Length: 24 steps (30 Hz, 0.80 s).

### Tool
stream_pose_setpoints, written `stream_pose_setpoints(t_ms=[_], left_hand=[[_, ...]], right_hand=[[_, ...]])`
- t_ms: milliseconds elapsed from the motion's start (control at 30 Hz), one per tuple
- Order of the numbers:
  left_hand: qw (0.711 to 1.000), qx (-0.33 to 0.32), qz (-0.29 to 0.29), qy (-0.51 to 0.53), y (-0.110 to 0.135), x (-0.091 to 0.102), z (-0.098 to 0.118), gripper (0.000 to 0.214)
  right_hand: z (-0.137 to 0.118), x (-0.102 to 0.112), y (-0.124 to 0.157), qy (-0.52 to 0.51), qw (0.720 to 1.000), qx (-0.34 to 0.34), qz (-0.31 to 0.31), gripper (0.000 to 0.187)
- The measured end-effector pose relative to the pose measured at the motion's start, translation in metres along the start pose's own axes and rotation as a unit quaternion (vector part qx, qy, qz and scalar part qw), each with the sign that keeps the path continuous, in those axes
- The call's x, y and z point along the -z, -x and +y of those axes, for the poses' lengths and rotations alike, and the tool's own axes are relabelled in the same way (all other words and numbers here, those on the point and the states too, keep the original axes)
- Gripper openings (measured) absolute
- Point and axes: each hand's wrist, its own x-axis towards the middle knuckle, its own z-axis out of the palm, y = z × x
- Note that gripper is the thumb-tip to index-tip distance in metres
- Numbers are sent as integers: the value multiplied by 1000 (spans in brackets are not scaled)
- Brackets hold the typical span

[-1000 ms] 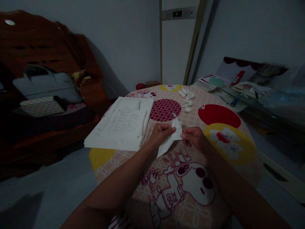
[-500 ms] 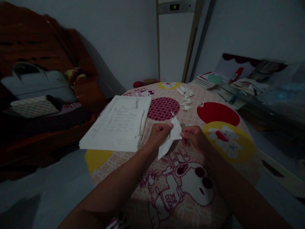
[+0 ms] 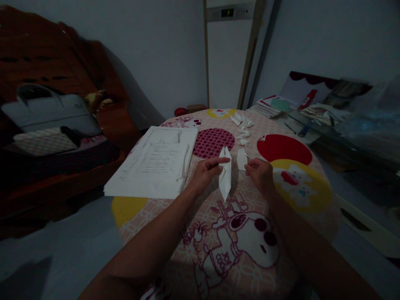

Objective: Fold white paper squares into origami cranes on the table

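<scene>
- The left hand (image 3: 204, 171) had its forefinger stretched out onto the upper part of a long folded paper point (image 3: 225, 178). Whether the thumb pinched it from beneath could not be told.
- The right hand (image 3: 260, 174) was loosely curled. A small folded paper piece (image 3: 241, 159) lay just off its fingertips, and no grip on it could be made out.
- The paper point sat between the two hands, its tip toward the person.
- It looked feather-light, thin and easily creased, so a gentle pinch along the folded edges would probably suit it.
- A stack of printed sheets (image 3: 156, 160) lay outside the left hand, and more folded pieces (image 3: 243, 123) lay beyond both hands.
</scene>
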Motion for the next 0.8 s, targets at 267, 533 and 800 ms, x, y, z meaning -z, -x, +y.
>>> stream_pose_setpoints(t_ms=[267,533,800], left_hand=[[1000,-25,11,12,-2,1,-7,30],[999,-13,30,22,-3,2,-9,29],[998,23,56,35,-7,3,-13,30]], right_hand=[[-4,9,3,197,978,58,-38,19],[-10,13,5,177,980,88,-29,32],[-5,18,1,25,997,43,-58,35]])
